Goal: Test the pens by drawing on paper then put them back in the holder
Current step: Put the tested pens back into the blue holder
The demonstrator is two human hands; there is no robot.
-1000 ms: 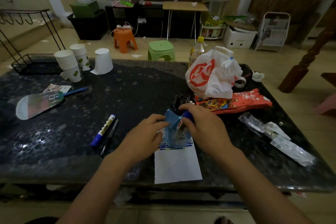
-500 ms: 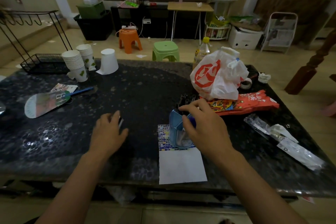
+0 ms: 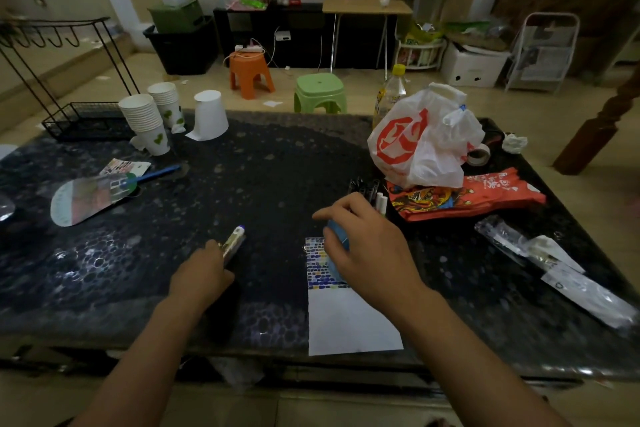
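My left hand (image 3: 202, 276) grips a white marker pen (image 3: 234, 243) with a blue tip, lifted just off the dark table and pointing away from me. My right hand (image 3: 367, 246) covers the blue pen holder (image 3: 336, 236), which stands on a white paper (image 3: 349, 326) with a mosaic-patterned top strip. Several dark pens and white pens (image 3: 372, 192) stick out of the holder beyond my fingers. Most of the holder is hidden under my right hand.
A white plastic bag (image 3: 420, 140) and red snack packets (image 3: 485, 198) lie at the right. Clear wrappers (image 3: 554, 263) sit near the right edge. Stacked paper cups (image 3: 149, 121) and a hand fan (image 3: 93, 194) are on the left. The table's front edge (image 3: 242, 354) is close to me.
My left hand left the holder, reached left to the pens lying on the table and picked up the marker. My right hand stayed on the holder.
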